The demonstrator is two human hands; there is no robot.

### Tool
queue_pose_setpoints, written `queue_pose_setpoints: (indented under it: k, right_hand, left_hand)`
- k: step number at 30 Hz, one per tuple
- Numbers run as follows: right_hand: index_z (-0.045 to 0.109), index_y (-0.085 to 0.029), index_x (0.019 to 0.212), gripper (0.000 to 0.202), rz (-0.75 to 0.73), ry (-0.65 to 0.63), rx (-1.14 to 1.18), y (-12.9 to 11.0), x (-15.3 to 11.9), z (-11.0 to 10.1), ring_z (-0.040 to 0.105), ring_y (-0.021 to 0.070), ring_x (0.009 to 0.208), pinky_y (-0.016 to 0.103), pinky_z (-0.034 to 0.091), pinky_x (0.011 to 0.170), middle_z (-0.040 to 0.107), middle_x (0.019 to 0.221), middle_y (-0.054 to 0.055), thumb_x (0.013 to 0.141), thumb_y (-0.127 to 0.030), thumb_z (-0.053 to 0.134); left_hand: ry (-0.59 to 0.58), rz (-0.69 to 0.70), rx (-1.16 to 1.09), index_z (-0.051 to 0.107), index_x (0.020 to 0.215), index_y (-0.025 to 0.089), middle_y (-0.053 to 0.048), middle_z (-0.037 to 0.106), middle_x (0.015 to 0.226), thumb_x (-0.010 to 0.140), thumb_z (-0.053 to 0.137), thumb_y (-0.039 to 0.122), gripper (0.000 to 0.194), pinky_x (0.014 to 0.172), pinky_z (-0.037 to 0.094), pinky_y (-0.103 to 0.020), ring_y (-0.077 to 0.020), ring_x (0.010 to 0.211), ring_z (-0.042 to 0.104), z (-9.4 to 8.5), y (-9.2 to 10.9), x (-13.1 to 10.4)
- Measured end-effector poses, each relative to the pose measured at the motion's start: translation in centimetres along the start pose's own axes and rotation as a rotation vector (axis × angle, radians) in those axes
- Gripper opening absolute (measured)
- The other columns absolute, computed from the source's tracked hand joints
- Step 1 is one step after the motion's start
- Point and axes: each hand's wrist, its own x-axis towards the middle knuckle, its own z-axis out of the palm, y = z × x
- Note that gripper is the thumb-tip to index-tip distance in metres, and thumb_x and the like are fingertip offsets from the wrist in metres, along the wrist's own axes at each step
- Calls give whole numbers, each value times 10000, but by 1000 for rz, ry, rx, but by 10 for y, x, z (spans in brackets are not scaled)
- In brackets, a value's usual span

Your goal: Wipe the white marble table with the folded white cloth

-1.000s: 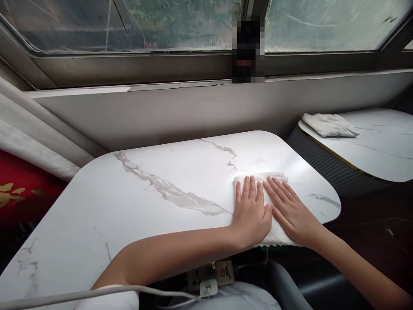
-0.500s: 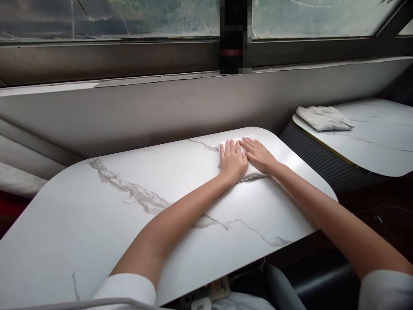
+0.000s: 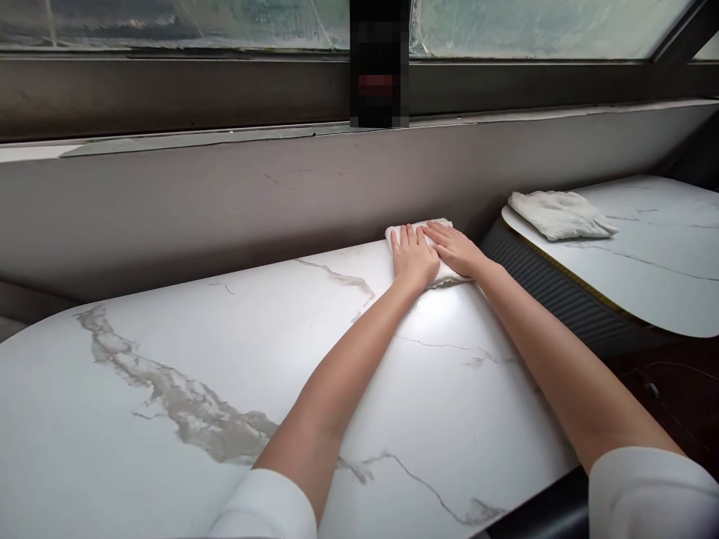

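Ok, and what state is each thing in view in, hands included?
Left hand: open, flat on near cloth
Right hand: open, flat on near cloth
Near cloth: flat beneath both hands
Far cloth: rumpled, on far table
Near table: partly covered
Far table: partly covered

the head camera looks forward, down across table (image 3: 449,412)
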Motion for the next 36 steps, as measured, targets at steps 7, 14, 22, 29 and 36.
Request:
queue_pose_setpoints:
  k: [7,14,22,29,36]
  right_hand:
    - [303,-175,1446,531,23,29,-33,-1,-55,-4,198,204,1401,447,195,1130,229,1528,50,941,-323,234]
    - [230,-202,1474,538,51,84,-120,-26,-166,-16,199,184,1398,441,226,1128,226,1527,41,948,-312,199]
    - [68,-255,1496,554,68,151,-180,-87,-250,-22,234,198,1388,451,256,1117,202,1535,25,960,-293,201]
    - [-27,-268,1491,587,47,147,-190,-138,-253,-17,219,231,1393,483,280,1101,157,1546,17,953,-275,208]
    - [41,-254,1498,569,70,107,-130,-140,-221,-11,200,206,1398,472,251,1115,210,1536,34,951,-270,195]
  left_hand:
    - [-23,67,-25,283,1420,-8,-184,261,1497,942,248,272,555,1147,37,-453,-277,1402,157,-2,27,-37]
    - [-19,197,-64,284,1419,8,-168,290,1490,933,245,300,569,1139,24,-504,-300,1398,164,-11,69,-119]
    - [-43,316,-69,286,1413,-22,-204,301,1475,950,250,318,576,1148,102,-471,-301,1392,191,-32,79,-202]
    - [-115,349,-35,282,1410,-36,-210,282,1480,952,234,303,572,1152,92,-483,-289,1399,166,-57,45,-234]
    - [-140,308,-95,313,1392,-54,-235,276,1474,924,287,278,574,1157,76,-437,-291,1398,167,-58,25,-212]
